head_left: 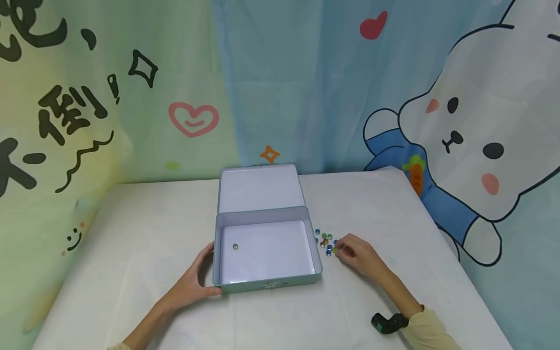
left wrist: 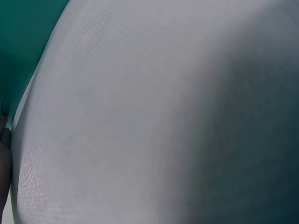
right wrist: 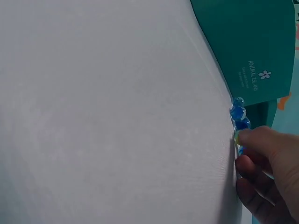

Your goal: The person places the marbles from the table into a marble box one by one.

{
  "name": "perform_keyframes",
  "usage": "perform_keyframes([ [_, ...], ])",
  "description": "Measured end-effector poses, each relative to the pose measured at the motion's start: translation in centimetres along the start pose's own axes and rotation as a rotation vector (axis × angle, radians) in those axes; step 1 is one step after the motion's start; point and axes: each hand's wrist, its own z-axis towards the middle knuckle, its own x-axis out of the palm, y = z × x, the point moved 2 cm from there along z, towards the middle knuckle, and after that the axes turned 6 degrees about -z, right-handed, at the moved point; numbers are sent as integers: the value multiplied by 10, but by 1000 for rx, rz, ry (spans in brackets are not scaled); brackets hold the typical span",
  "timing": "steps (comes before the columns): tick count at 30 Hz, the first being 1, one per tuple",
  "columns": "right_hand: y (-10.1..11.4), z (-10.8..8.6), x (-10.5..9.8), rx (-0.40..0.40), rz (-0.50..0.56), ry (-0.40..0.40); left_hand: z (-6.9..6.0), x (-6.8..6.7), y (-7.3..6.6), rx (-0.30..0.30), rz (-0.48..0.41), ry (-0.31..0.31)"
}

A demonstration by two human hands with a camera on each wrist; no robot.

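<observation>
A green tin box (head_left: 269, 285) lies on the table with its lid (head_left: 261, 189) folded back. One green marble (head_left: 235, 246) is inside it, toward the left. My left hand (head_left: 192, 277) grips the box's left side, thumb at the front corner; only a sliver of its fingers (left wrist: 4, 163) enters the left wrist view. Beside the box's right wall, several glass marbles (head_left: 324, 242) in blue, green and amber lie together. My right hand (head_left: 360, 257) is at their near right edge, pinching a yellow-green marble (right wrist: 238, 137) by thumb and fingertips. Blue marbles (right wrist: 238, 113) sit just beyond.
A white cloth (head_left: 153, 233) covers the table. Behind it hangs a printed curtain (head_left: 280, 87) with hearts and a white cartoon animal. A black strap-like device (head_left: 387, 323) is at the right wrist, near the sleeve (head_left: 430, 330).
</observation>
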Motion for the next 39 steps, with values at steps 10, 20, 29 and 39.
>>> perform_keyframes([
  [10, 8, 5, 4, 36, -88, 53, -1, 0, 1, -2, 6, -4],
  [20, 7, 8, 8, 26, -78, 41, -1, 0, 3, 1, -1, -2],
  [29, 5, 7, 8, -16, -63, -10, -1, -1, 2, -7, 8, -3],
  [39, 8, 4, -11, 109, 227, -55, -2, 0, 1, -7, 6, -3],
])
